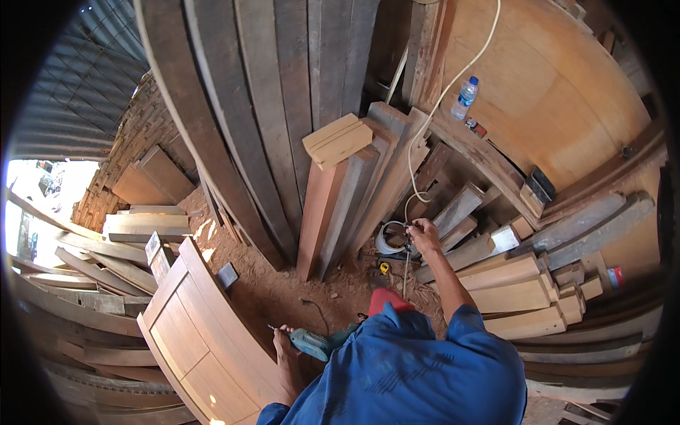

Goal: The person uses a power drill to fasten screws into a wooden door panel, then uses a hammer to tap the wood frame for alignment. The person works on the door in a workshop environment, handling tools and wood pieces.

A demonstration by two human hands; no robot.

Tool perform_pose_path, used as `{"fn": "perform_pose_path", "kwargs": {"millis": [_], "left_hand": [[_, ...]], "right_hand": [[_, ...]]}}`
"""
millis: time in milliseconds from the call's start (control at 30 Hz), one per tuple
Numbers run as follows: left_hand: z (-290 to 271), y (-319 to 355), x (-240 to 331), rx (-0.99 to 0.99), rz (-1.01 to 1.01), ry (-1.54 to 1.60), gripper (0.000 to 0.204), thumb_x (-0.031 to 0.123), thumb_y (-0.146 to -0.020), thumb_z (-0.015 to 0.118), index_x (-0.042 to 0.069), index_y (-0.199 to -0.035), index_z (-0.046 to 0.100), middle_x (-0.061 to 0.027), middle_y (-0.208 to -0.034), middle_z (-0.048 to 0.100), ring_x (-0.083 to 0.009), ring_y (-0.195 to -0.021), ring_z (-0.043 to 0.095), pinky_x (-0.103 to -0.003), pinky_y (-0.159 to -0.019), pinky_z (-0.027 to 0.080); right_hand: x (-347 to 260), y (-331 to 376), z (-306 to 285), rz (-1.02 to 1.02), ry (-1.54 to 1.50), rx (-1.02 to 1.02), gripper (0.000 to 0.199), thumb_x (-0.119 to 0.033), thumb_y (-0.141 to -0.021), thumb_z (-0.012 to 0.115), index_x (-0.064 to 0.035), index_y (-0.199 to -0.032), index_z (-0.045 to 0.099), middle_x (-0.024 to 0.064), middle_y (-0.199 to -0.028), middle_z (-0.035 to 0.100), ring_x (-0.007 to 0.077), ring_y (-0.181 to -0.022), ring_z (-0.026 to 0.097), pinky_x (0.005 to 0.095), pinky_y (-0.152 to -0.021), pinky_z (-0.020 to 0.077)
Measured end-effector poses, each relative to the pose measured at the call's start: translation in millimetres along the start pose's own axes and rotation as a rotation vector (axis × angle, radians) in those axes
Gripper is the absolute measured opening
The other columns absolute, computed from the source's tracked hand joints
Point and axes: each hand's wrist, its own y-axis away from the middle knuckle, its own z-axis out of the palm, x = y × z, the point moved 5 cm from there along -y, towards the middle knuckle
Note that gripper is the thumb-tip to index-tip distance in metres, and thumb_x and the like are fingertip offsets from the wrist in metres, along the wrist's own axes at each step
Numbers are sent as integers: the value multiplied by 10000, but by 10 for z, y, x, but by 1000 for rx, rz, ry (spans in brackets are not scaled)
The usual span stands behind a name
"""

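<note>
My left hand (285, 348) is closed at the front end of a teal power tool (309, 343), which lies against my blue shirt. A thin tip pokes out past the fingers; the exact kind of tool is partly hidden. Out to the right, my right hand (425, 236) pinches a pale electric cable (406, 263) beside a coil of white cable (389, 239). The small dark end at my fingertips is too small to make out. A panelled wooden door (205, 340) leans at my left, close to the left hand. On the dirt floor sits a yellow tape measure (384, 268).
Tall planks (269, 127) stand ahead, with upright posts (322, 212) and a grooved block (338, 140) on top. A water bottle (465, 98) stands on a ledge at upper right. Stacked boards (510, 290) lie right, more timber (92, 276) left. Cord (453, 85) hangs from above.
</note>
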Motion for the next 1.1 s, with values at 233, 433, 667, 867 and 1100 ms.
{"fn": "perform_pose_path", "kwargs": {"millis": [233, 433, 667, 867, 1100], "left_hand": [[-6, -306, -604, 51, -359, 31, 399, 386, -1013, 506, 160, -690, 570, 11, -574, 573, -168, -507, 574, -357, -538, 537], [261, -306, -781, 133, -389, 59, 378, 349, -995, 497, 161, -675, 566, 13, -559, 574, -198, -500, 563, -377, -540, 513], [628, 28, -702, 253, -282, -8, 399, 341, -993, 465, 166, -641, 541, 13, -578, 574, -191, -512, 546, -361, -510, 462], [512, 42, -685, 275, -244, -56, 357, 308, -991, 496, 156, -675, 562, 6, -601, 587, -175, -523, 553, -354, -525, 494], [286, -151, -635, 288, -242, -71, 344, 299, -991, 503, 153, -687, 566, 4, -606, 589, -171, -526, 555, -350, -531, 502]], "right_hand": [[44, -1221, -592, -50, 129, 75, 95, -56, -932, 624, -43, -1026, 618, 22, -821, 652, 76, -613, 536, 251, -514, 437], [-273, -1985, -867, 39, -29, 143, 50, -75, -933, 626, -52, -977, 625, 30, -790, 663, 73, -625, 569, 250, -499, 441], [-800, -2907, -1242, -312, 402, 430, 118, -107, -858, 674, -17, -934, 659, 147, -840, 704, 299, -821, 695, 404, -752, 529], [-1389, -3703, -1333, -396, 539, 547, 149, -86, -856, 692, -37, -997, 696, 156, -847, 714, 282, -798, 705, 374, -745, 532], [-984, -4857, -1328, -385, 236, 542, 180, -99, -858, 701, -66, -1033, 732, 145, -860, 736, 233, -792, 712, 342, -721, 531]]}}
